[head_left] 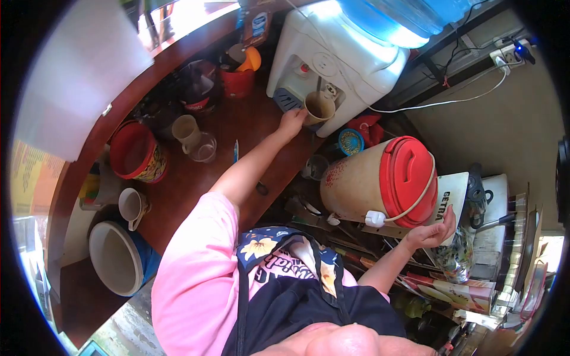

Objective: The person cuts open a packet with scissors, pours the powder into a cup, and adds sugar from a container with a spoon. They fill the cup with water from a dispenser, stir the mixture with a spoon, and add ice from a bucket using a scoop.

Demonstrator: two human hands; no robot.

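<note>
My left hand (292,122) is closed on a brownish mug (319,108), held up at the taps of the white water dispenser (329,56). The mug's mouth faces me, and its inside looks dark. A drip tray (288,99) shows just beside it. Out to the right, my right hand (432,232) is empty, its fingers loosely curved and apart. It hovers next to the red lid (408,181) of a beige drink cooler jug (355,184), close to a white box (452,199) lettered "GETRA".
On the brown counter (205,178) stand a tan mug (187,132), a clear cup (205,148), a red bucket (133,151) and a pale mug (133,204). A blue strainer (350,141) sits behind the jug. A white cord (439,105) runs to a wall socket (504,56).
</note>
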